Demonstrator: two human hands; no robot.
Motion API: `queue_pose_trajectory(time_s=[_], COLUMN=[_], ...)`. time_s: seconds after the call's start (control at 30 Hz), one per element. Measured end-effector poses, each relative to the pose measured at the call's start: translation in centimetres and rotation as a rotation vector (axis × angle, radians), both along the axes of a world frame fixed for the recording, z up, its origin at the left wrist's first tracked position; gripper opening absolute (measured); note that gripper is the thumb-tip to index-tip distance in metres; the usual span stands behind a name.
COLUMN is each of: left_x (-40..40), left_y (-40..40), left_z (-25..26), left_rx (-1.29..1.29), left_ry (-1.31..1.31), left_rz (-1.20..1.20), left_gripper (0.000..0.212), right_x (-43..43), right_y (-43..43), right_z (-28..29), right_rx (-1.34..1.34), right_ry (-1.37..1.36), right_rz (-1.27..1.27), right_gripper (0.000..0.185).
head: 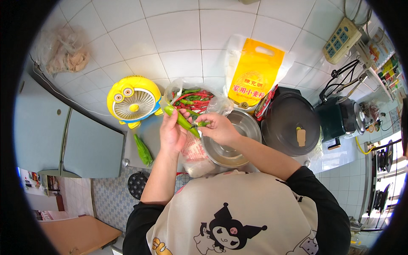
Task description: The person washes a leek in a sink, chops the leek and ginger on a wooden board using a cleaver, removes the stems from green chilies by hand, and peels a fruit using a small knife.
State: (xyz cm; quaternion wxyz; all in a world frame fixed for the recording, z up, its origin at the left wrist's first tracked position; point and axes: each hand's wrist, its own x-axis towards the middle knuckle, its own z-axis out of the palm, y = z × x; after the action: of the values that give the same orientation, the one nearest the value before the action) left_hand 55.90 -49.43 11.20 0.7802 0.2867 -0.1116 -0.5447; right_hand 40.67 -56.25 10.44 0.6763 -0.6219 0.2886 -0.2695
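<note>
My left hand point(172, 135) grips a long light-green pepper point(183, 122), which slants down to the right in front of my body. Close against its lower end, the fingertips of my right hand point(220, 129) pinch a small green piece point(204, 123) that looks like a pepper's stem end. Whether that piece is still joined to a pepper cannot be made out. Partly behind and below the right hand sits a stainless steel bowl point(247, 126). Beyond both hands, a clear plastic bag point(220, 104) holds red and green chillies point(194, 98). Another green pepper point(143, 150) lies on the counter at left.
A yellow cartoon-shaped fan point(134, 101) stands at the back left. Against the tiled wall leans a yellow flour bag point(256, 73). A dark lidded pot point(288, 124) is right of the bowl, and a white printed bag point(197, 157) lies at the counter's front. A refrigerator point(92, 140) borders the left.
</note>
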Motion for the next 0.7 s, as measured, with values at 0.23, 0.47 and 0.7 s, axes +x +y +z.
queue_pose_trajectory(time_s=[0.23,0.47,0.7], left_x=[-0.8,-1.1,1.1], left_y=[-0.1,-0.5,-0.7], left_z=[0.3,-0.1,1.0], left_rx=[-0.016,0.004,0.088], left_ry=[-0.117,-0.156,-0.158], left_rz=[-0.023,0.088,0.246], left_gripper=[0.015,0.02,0.02], right_x=[-0.2,-0.1,-1.1], right_y=[0.1,-0.1,-1.0], right_z=[0.6,0.3,1.1], right_rx=[-0.414,-0.503,-0.534], right_ry=[0.17,0.162,0.118], right_rz=[0.0,-0.053,-0.145], right_gripper=[0.018,0.013,0.013])
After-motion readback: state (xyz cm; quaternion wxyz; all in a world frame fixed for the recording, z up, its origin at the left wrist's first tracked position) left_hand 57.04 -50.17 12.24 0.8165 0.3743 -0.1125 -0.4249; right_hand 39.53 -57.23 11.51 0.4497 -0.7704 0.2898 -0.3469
